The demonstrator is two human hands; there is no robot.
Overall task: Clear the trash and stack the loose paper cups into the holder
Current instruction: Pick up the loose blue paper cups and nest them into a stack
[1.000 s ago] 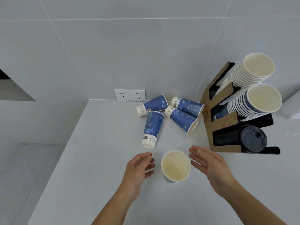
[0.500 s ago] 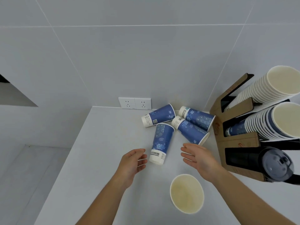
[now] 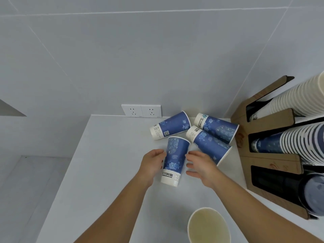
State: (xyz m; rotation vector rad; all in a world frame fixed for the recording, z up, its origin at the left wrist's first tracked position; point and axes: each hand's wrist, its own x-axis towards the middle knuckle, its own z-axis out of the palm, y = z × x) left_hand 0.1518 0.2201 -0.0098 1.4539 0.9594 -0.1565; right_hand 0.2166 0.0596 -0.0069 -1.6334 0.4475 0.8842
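Head view, white surface (image 3: 105, 172):

- Blue paper cups lying on their sides: four. Nearest cup (image 3: 172, 159) lies between your hands, white base toward you. Second cup (image 3: 170, 128) lies beyond it, near the double wall socket (image 3: 141, 110). Third cup (image 3: 209, 144) and fourth cup (image 3: 217, 128) lie side by side, touching, just beside the holder.
- Upright cup (image 3: 208, 225): one, mouth up, near the bottom edge, between your forearms.
- Cardboard holder (image 3: 266, 158): one, at right, three slots; two carry stacked cups, the lowest apparently dark lids, though blurred.
- Your left hand (image 3: 152, 163): fingers curled, tips touching the nearest cup's side.
- Your right hand (image 3: 201, 165): fingers spread, just beside that cup; contact unclear.
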